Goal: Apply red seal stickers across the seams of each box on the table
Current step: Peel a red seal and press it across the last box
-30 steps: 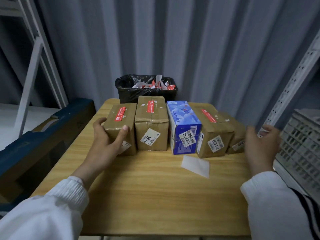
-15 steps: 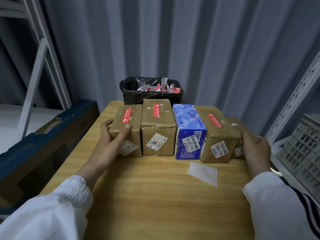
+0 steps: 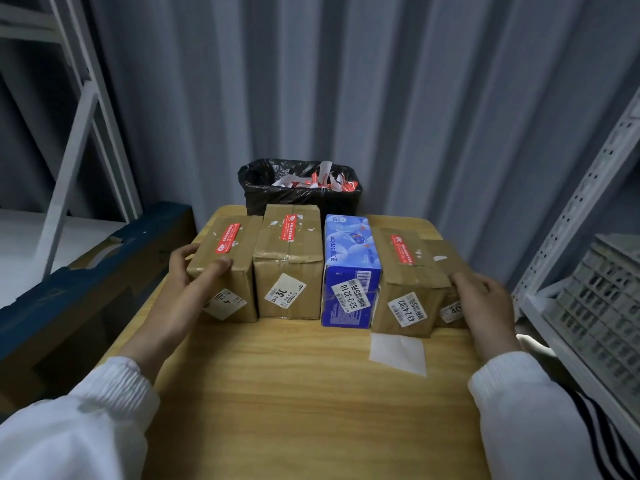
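Observation:
Several boxes stand in a row at the far side of the wooden table (image 3: 294,393). The leftmost brown box (image 3: 239,271) carries a red seal sticker (image 3: 228,238); my left hand (image 3: 188,277) grips its near left corner, thumb across the front edge. Beside it are a second brown box (image 3: 289,268) with a red sticker, a blue box (image 3: 349,271), and a brown box (image 3: 408,285) with a red sticker. My right hand (image 3: 485,303) rests on the low rightmost brown box (image 3: 446,261), fingers curled over its top edge.
A white backing sheet (image 3: 398,353) lies on the table before the boxes. A black-lined bin (image 3: 299,188) of sticker scraps stands behind the row. A white metal shelf with a grey crate (image 3: 599,306) is at right, a dark blue box (image 3: 79,271) at left.
My right hand has come down from the shelf side onto the rightmost box. My left hand stays on the leftmost box.

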